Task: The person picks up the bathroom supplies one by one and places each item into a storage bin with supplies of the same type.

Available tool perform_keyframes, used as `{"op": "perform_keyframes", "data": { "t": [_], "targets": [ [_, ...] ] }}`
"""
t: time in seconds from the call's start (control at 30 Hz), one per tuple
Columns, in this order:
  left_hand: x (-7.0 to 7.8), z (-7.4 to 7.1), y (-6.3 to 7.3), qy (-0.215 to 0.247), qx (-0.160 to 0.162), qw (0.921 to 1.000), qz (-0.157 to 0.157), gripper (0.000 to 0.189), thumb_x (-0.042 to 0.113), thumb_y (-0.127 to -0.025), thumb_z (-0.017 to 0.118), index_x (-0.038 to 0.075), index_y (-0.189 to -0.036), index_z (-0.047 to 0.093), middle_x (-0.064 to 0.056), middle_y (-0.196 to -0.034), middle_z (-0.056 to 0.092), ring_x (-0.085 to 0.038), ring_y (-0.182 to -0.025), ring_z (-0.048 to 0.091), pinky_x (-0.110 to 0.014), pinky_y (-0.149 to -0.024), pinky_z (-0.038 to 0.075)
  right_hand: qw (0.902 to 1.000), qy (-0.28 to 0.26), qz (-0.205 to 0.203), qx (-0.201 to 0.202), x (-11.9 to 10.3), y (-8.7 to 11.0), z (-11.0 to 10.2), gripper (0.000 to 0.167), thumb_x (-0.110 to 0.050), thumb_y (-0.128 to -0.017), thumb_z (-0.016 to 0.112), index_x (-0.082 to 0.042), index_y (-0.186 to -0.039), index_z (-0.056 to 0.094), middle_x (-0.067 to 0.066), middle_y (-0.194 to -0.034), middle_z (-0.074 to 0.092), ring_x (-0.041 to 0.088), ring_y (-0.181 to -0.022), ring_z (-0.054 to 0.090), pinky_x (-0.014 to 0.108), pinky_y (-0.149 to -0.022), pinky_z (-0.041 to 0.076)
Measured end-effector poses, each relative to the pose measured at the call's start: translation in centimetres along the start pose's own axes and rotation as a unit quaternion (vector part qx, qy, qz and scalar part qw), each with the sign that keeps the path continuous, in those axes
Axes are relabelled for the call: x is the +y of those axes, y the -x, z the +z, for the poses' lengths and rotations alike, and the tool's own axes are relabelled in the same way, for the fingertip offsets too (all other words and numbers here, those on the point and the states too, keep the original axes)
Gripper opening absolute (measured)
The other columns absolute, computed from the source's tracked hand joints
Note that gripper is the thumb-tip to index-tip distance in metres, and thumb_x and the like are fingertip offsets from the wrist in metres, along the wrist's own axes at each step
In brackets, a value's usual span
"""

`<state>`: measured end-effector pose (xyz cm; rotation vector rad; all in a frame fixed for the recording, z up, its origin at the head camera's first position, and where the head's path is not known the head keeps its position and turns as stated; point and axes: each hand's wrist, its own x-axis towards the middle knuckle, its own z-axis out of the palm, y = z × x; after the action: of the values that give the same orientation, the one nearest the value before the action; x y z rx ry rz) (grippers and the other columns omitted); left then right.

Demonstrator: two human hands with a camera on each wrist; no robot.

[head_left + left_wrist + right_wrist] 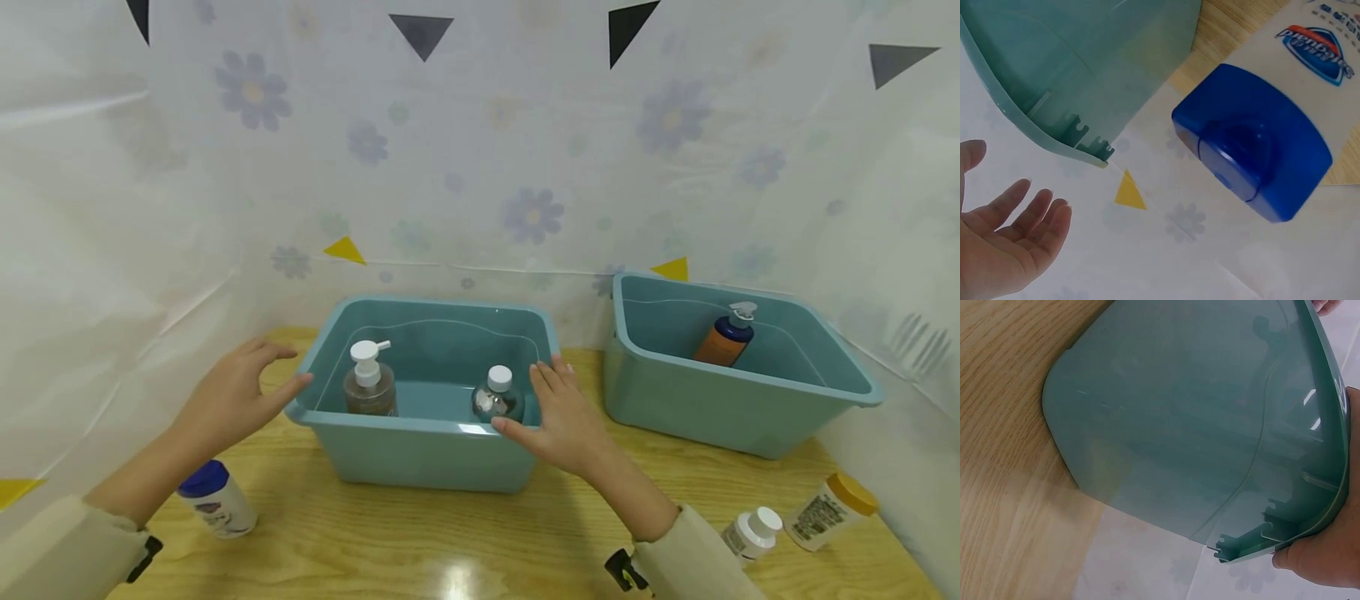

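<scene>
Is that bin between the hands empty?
Not empty: the head view shows a pump bottle and a white-capped bottle inside the teal bin.

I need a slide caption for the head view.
Right hand at a teal bin, left hand near its other end; inside, a pump bottle and a white-capped bottle.

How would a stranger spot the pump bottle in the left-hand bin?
On the wooden table, find the left blue-green bin, the one the right hand touches. The pump bottle stands inside it, toward the left end. Its white pump head sets it apart from the clear bottle to its right, which has a plain white cap.
</scene>
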<state>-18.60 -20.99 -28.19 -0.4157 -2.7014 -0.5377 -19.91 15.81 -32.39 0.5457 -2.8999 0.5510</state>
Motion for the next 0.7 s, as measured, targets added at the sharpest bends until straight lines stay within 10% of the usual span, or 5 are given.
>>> {"op": "perform_keyframes", "data": {
  "t": [0.7],
  "targets": [
    [-2.9, 0.6, 2.8, 0.004, -0.014, 0.9995, -0.027, 0.050, 0.036, -0.089, 0.061, -0.007, -0.116, 0.059, -0.030, -0.116, 0.057, -0.047, -0.101, 0.055, -0.056, -0.076, 0.048, 1.0000, -0.001, 0.005, 0.003, 0.0, 0.0, 0.2, 0.092, -0.059, -0.083, 0.054, 0.008, -0.142, 0.030, 0.023, -0.148, 0.030, 0.038, -0.143, 0.006, 0.055, -0.113, 0.015]
  ]
}}
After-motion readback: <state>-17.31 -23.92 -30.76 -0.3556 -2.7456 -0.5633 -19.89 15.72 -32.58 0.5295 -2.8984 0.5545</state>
